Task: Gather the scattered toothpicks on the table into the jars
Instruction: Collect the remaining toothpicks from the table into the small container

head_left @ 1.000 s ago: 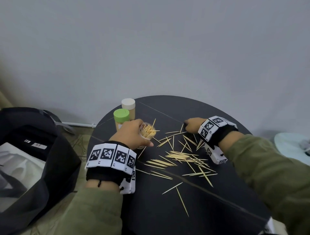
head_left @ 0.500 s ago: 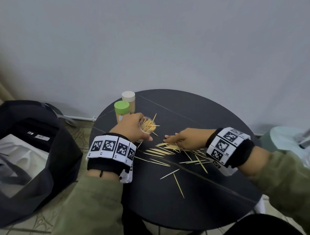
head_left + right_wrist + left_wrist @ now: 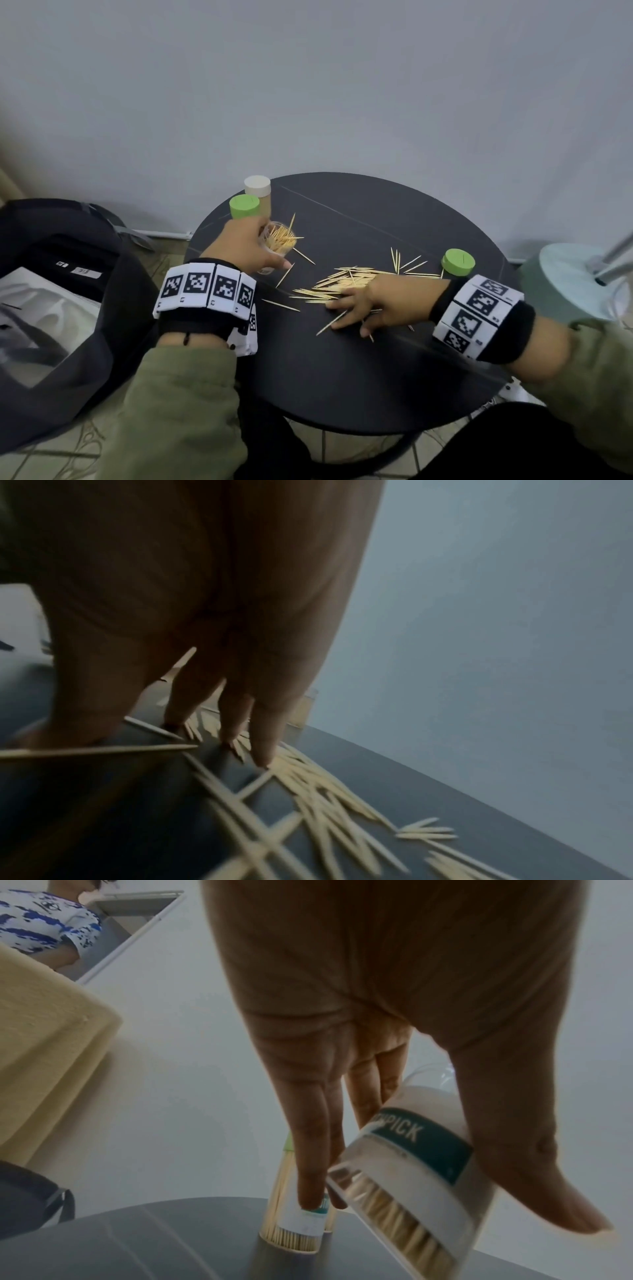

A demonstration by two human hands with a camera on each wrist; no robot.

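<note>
Sweeping nearer since a moment ago, the right hand (image 3: 383, 301) lies flat, fingers spread on the toothpick pile (image 3: 346, 279) mid-desk (image 3: 342, 370). Left hand (image 3: 245, 246) grips one open, tilted jar (image 3: 279, 240); two capped jars (image 3: 244, 205) stand behind, one loose green lid (image 3: 458, 262).

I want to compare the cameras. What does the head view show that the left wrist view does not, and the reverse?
Only the head view: the right hand on the scattered toothpicks, a loose green lid.
Only the left wrist view: the letters "PICK" on the jar label.
Both: the left hand gripping the open jar, and the closed jars.
</note>
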